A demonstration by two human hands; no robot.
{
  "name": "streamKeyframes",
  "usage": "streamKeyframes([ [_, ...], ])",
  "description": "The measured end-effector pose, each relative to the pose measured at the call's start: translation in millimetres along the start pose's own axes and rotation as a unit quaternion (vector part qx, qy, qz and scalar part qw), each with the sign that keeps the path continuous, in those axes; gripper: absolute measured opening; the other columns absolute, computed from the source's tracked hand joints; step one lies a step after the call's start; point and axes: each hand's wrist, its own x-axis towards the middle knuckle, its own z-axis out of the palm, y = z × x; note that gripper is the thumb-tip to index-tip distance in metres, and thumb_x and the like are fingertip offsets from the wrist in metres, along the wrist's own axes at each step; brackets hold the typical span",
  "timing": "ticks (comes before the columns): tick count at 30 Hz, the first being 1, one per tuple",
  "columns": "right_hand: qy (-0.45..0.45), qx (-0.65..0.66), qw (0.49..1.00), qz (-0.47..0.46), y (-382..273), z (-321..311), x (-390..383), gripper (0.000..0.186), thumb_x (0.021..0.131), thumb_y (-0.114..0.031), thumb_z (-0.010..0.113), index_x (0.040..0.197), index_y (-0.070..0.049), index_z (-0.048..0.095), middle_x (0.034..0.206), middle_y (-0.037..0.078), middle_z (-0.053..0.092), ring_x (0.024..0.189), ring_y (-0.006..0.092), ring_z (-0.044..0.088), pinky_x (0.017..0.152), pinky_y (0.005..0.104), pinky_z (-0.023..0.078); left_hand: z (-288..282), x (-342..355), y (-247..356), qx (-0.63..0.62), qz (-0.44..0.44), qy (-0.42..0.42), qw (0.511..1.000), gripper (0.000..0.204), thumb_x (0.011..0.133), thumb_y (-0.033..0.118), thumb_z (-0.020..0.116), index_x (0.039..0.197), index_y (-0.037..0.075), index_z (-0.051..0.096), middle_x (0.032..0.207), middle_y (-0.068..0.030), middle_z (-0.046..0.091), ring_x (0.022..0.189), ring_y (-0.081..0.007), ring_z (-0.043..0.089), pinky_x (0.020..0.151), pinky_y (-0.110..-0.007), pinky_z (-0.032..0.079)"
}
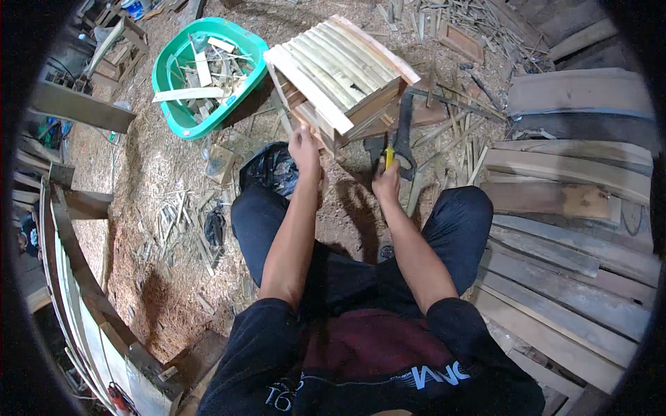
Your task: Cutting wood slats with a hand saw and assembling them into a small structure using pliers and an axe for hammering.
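A small wooden house (333, 66) with a slatted, slanting roof stands tilted in front of me. My left hand (304, 151) is closed at its lower near edge, with the fingertips partly hidden. Closed around a yellow-handled tool (389, 157) is my right hand (386, 182), just below the house's right side. The tool's dark tip points away from me, and its exact kind is unclear. Right beside that hand, a dark long tool with a looped handle (408, 165) lies on the ground.
A green plastic tub (161, 76) of wood scraps sits at the far left. Near my left knee is a black plastic bag (270, 168). Stacked planks (555, 201) line the right side; curved boards (83, 277) stand at left. Sawdust and thin offcuts (177, 222) cover the ground.
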Motion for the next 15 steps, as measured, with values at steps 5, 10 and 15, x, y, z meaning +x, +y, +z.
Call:
streamKeyframes([
  [5,0.016,-0.728,0.603,-0.326,27,-17,36,0.049,0.09,-0.019,0.059,0.122,0.013,0.04,0.131,0.037,0.046,0.124,0.0474,0.046,0.103,0.0592,0.035,-21,-29,-16,0.298,0.049,-0.042,0.953,0.024,0.088,0.024,0.067,0.09,0.0,0.069,0.082,-0.0141,0.071,0.075,-0.0209,0.066,0.075,-0.035,0.052],
  [10,0.035,-0.715,0.549,-0.432,76,45,-63,0.054,0.083,-0.019,0.067,0.124,0.004,0.042,0.13,0.033,0.042,0.12,0.0449,0.045,0.101,0.0593,0.033,-120,-20,-19,0.456,0.072,0.03,0.886,0.016,0.086,0.014,0.061,0.092,0.002,0.069,0.087,-0.0186,0.069,0.084,-0.0351,0.067,0.079,-0.042,0.051],
  [15,-0.282,-0.529,0.604,-0.526,109,80,-53,0.011,0.088,-0.009,0.059,0.098,-0.004,0.057,0.094,0.017,0.058,0.095,0.0394,0.056,0.085,0.0482,0.045,-148,-3,-32,0.431,0.064,0.067,0.898,0.015,0.086,0.006,0.057,0.095,0.002,0.068,0.094,-0.0207,0.068,0.092,-0.0393,0.064,0.086,-0.045,0.049],
])
